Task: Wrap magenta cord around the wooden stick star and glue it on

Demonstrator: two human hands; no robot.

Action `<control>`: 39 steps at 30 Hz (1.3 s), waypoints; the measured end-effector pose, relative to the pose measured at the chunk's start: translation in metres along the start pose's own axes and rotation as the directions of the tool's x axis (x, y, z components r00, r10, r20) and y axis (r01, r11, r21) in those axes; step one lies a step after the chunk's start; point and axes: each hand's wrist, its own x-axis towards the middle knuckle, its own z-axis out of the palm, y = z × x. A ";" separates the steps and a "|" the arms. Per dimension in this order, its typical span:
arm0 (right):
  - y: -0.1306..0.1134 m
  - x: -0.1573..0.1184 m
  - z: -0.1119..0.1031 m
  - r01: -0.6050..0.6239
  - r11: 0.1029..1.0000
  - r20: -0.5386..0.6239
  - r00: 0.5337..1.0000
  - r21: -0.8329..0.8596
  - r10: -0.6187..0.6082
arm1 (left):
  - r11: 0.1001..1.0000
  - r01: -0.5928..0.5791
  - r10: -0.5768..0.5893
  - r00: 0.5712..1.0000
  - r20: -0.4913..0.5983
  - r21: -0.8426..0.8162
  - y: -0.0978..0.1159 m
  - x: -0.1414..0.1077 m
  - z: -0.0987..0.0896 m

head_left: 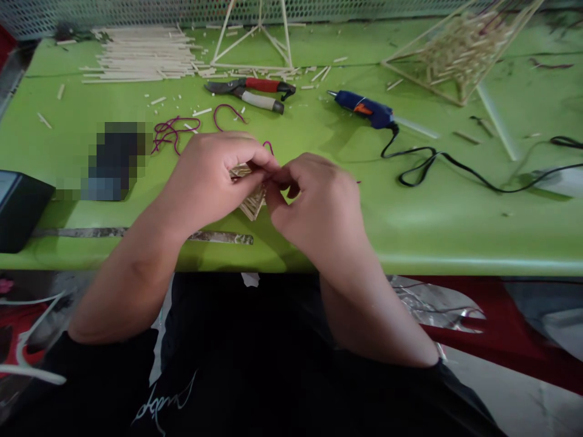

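My left hand (214, 176) and my right hand (319, 206) meet fingertip to fingertip near the front of the green table, each in a pinch. Thin purple cord (169, 128) lies in loops left of the hands; a loop rises just behind the fingers and a short end shows past my right hand. The cord seems to run between the pinched fingertips, though they cover most of it. Beneath them sits a small pointed piece built of layered wooden sticks (253, 208), partly hidden by my left hand.
Behind the hands lie pruning shears (266, 85) and a blue glue gun (362, 108) with a trailing black cable. Loose sticks (141, 54), a stick frame (250, 65) and a larger stick structure (455, 54) stand farther back. A flat strip (223, 237) and black box (22, 209) are nearer.
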 end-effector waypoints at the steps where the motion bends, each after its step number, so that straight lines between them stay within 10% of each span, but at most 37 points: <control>1: 0.000 0.003 0.001 -0.001 1.000 0.005 1.000 -0.015 0.001 | 1.000 0.003 -0.003 1.000 0.006 0.001 0.000 0.000 0.000; 17: 0.010 0.010 0.004 0.028 0.998 0.086 0.996 0.062 -0.034 | 0.992 0.095 -0.104 0.987 -0.123 -0.079 0.006 0.005 0.001; 39: -0.011 0.024 -0.019 -0.113 0.992 0.327 0.937 -0.048 0.123 | 0.954 -0.251 0.147 0.869 -0.472 -0.166 -0.013 0.012 0.015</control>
